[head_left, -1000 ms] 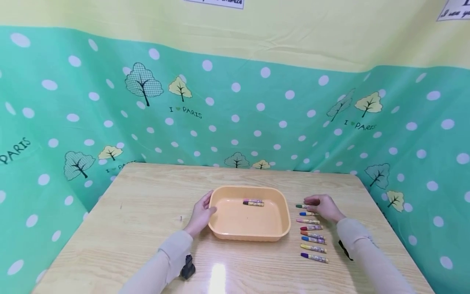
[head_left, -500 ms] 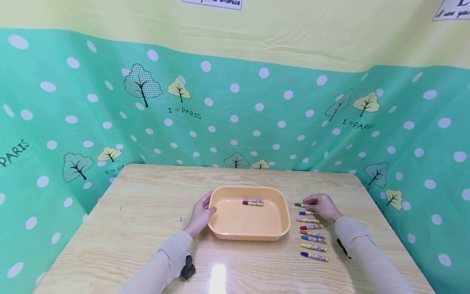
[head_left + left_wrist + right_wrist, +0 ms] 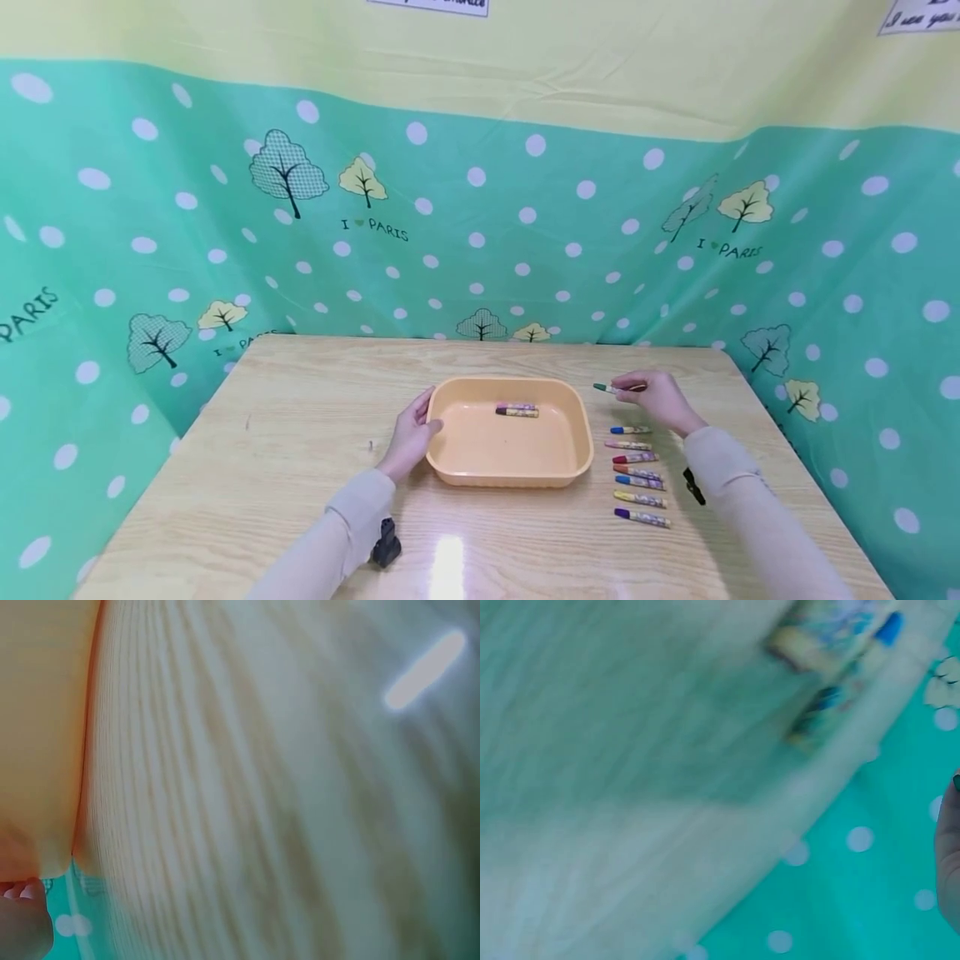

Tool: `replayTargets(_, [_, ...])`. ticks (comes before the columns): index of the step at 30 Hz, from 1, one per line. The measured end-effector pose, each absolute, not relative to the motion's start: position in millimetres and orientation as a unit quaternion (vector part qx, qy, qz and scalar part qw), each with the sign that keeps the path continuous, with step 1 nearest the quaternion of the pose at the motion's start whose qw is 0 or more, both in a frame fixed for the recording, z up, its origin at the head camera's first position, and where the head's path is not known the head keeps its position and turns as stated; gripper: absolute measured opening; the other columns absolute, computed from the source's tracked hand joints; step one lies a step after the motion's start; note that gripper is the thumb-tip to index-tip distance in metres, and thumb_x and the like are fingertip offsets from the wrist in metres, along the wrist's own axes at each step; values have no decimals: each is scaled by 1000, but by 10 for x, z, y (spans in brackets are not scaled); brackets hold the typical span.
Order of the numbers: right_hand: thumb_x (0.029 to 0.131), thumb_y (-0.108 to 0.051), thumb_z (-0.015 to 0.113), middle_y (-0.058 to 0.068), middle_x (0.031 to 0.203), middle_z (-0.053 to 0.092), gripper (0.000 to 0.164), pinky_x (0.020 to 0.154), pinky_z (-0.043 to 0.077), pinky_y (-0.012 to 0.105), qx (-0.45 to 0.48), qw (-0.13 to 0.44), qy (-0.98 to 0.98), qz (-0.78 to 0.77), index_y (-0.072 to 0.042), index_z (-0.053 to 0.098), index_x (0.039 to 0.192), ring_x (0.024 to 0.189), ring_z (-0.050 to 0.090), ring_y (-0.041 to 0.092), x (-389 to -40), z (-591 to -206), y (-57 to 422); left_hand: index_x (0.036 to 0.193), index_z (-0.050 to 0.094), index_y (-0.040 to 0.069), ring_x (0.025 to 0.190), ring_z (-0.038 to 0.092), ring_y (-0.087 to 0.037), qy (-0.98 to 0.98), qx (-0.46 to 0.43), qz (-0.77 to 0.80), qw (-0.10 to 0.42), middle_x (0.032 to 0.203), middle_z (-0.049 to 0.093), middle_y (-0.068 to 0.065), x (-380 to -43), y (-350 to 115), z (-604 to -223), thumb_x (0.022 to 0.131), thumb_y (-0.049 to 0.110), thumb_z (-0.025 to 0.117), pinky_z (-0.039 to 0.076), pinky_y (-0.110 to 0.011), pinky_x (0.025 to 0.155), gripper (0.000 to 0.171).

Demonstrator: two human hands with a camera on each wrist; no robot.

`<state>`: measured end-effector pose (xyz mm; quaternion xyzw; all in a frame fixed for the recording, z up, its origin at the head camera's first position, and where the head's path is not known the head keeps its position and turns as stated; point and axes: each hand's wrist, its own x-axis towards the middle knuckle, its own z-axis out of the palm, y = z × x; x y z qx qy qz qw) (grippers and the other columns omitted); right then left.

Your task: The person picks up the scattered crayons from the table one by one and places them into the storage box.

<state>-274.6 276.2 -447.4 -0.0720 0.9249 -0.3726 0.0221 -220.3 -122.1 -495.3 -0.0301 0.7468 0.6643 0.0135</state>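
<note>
My left hand (image 3: 408, 437) grips the left end of an orange plastic tray (image 3: 510, 481), its thumb over the rim. In the left wrist view, fingers (image 3: 24, 891) touch the tray's wall (image 3: 41, 735). Inside the tray lie a pink crayon (image 3: 516, 407) and a dark crayon (image 3: 517, 412), side by side. Beyond the tray's right side, my right hand (image 3: 662, 402) pinches a green crayon (image 3: 603, 387), its tip pointing left. The right wrist view has only part of this hand (image 3: 948, 862) at its edge.
Right of the tray, several crayons lie in a column, from a blue crayon (image 3: 630, 431) at the far end to a purple crayon (image 3: 642, 518) nearest me. The wooden table (image 3: 300, 467) ends at a green dotted curtain (image 3: 450, 283).
My right hand has picked up the green crayon from the far end of the column and moved it away from me, off the row. The left hand keeps its place on the tray.
</note>
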Motion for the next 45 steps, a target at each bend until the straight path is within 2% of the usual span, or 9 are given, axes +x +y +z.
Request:
replayTargets(9, [83,-14,66,14,108,67,28,74,58,29,-115,17,913,-391,-4,67,109,94,64,25,-2659,-4284,2351,142,29,3,131,35,-36,748,-31,663,9,144,33,-23,-2208,-1242,-4930,85,-5,50,37,-40,107,61])
replayTargets(15, [81,-12,67,10,105,68,24,74,58,28,-123,24,908,-400,-9,69,105,92,64,22,-2633,-4242,2143,142,28,3,131,35,-36,749,-31,661,14,143,33,-23,-2197,-1226,-4913,85,-5,50,37,-40,107,62])
replayTargets(23, [79,-9,68,9,97,70,21,72,58,25,-129,45,894,-427,-8,71,100,86,64,18,-2646,-4290,1882,142,29,3,131,34,-36,749,-29,662,9,144,32,-23,-2200,-1224,-4934,84,-7,49,36,-41,108,63])
replayTargets(30, [77,-6,70,7,95,70,23,75,58,34,-117,77,879,-455,-9,71,100,83,63,16,-2643,-4351,1674,142,29,2,131,35,-37,748,-25,663,6,143,33,-24,-2208,-1227,-4947,83,-7,49,37,-41,107,63])
replayTargets(37, [75,-5,71,5,93,70,23,71,56,24,-130,80,882,-445,-8,71,98,81,62,14,-2653,-4448,1527,142,29,5,131,35,-35,744,-33,668,15,144,33,-22,-2192,-1217,-4944,83,-6,50,37,-40,106,64])
replayTargets(45, [73,-3,71,3,90,71,22,72,55,25,-133,69,882,-447,-10,72,94,80,62,13,-2725,-4550,1465,141,31,3,129,38,-37,747,-31,664,7,142,35,-24,-2204,-1220,-4936,83,-7,50,39,-40,104,62])
